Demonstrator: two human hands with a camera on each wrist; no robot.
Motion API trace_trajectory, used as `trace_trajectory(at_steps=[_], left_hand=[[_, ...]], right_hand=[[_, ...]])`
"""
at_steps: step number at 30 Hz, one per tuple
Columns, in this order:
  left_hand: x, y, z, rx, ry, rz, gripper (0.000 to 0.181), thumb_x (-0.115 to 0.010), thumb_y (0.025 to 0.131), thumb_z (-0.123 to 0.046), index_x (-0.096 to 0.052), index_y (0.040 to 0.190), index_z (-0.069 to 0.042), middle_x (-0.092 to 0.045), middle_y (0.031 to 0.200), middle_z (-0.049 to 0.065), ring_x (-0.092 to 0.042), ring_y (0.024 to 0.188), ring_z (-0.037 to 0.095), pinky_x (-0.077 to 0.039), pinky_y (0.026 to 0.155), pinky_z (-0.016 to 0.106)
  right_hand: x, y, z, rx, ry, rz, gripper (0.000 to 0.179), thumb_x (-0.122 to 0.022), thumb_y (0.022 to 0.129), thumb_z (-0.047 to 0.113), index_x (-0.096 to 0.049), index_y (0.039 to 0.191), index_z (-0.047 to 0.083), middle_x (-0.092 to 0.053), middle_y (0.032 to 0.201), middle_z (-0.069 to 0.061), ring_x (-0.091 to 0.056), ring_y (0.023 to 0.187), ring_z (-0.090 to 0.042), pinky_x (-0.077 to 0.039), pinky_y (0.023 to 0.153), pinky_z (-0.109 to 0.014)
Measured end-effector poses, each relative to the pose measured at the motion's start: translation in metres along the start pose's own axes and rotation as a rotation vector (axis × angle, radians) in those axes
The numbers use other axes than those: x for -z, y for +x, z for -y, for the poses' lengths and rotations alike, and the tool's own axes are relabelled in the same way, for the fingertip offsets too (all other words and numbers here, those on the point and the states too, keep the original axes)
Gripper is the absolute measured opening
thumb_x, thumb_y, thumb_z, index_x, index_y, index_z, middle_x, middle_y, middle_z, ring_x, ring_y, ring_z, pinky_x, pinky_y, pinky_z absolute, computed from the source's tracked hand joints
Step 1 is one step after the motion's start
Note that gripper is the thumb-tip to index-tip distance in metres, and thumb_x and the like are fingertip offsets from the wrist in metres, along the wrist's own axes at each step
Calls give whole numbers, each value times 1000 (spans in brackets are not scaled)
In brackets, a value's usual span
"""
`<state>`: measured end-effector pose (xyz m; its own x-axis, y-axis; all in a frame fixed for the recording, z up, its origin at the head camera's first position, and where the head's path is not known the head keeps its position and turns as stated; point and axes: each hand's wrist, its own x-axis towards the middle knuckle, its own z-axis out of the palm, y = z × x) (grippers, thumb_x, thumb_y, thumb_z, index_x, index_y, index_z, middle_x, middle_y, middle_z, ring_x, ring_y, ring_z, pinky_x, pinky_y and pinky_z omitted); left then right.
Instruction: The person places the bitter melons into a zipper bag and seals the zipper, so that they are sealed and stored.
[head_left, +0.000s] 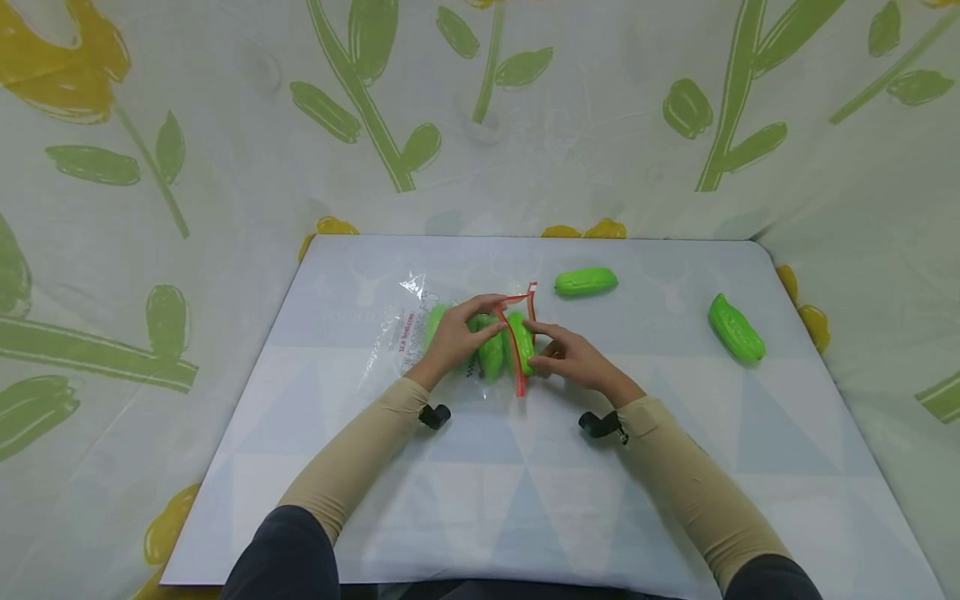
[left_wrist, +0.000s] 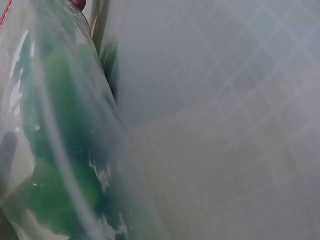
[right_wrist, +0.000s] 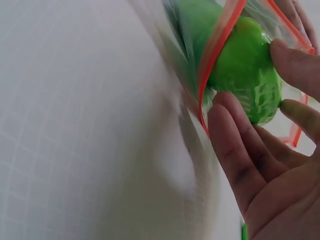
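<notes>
A clear plastic zip bag [head_left: 386, 346] with a red-edged mouth lies left of the table's middle, several green toy cucumbers inside it. My left hand [head_left: 454, 335] grips the bag near its mouth, the red rim [head_left: 521, 385] standing apart on the right side. At that mouth my right hand [head_left: 576, 360] holds another bright green toy cucumber [right_wrist: 250, 70] between thumb and fingers, its far end inside the red rim. The left wrist view shows green cucumbers [left_wrist: 65, 195] through the bag's shiny film; most of the left hand is hidden there.
One loose green cucumber [head_left: 587, 282] lies beyond the right hand, and another [head_left: 737, 329] lies farther right near the table's edge. The table [head_left: 480, 517] has a pale triangle-patterned cover. Leaf-printed fabric [head_left: 247, 150] hangs behind and at the sides.
</notes>
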<state>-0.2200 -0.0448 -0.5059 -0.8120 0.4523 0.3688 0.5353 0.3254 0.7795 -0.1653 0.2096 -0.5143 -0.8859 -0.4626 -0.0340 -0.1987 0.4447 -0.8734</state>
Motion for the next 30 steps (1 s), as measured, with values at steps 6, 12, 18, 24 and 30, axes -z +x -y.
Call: trace_trajectory(at_steps=[6, 12, 18, 24, 30], left_hand=[[0, 0, 0, -1, 3, 0, 46, -77, 93, -22, -64, 136, -18, -73, 120, 3, -67, 113, 17, -48, 106, 39], [1, 0, 0, -8, 7, -11, 46, -78, 92, -22, -65, 136, -18, -74, 119, 2, -68, 112, 17, -49, 104, 39], [1, 0, 2, -8, -2, -10, 46, -79, 92, -22, -65, 135, -18, -74, 116, 7, -68, 111, 17, -49, 104, 38], [1, 1, 1, -6, 8, -6, 46, -78, 92, -22, -65, 136, -18, -74, 117, 4, -68, 111, 18, -49, 104, 39], [0, 0, 1, -15, 4, 5, 45, -77, 93, -23, -64, 137, -18, -73, 120, 2, -67, 113, 18, -49, 105, 42]], right_hand=[[-2, 2, -2, 9, -2, -14, 69, -70, 97, 13, -36, 157, 6, -47, 150, -18, -69, 97, -31, -57, 85, -44], [-1, 1, -1, 40, -20, -38, 62, -68, 99, 15, -42, 154, 7, -44, 154, -18, -70, 99, -28, -56, 88, -45], [-1, 4, -1, 2, -11, -36, 66, -72, 97, 22, -42, 155, 12, -47, 152, -13, -69, 96, -22, -55, 89, -43], [-3, 7, 2, -24, -18, -44, 67, -73, 96, 20, -42, 155, 13, -47, 151, -13, -68, 95, -24, -56, 88, -43], [-3, 9, 1, -8, -14, -37, 67, -72, 97, 20, -42, 155, 13, -46, 150, -13, -68, 90, -22, -54, 86, -40]])
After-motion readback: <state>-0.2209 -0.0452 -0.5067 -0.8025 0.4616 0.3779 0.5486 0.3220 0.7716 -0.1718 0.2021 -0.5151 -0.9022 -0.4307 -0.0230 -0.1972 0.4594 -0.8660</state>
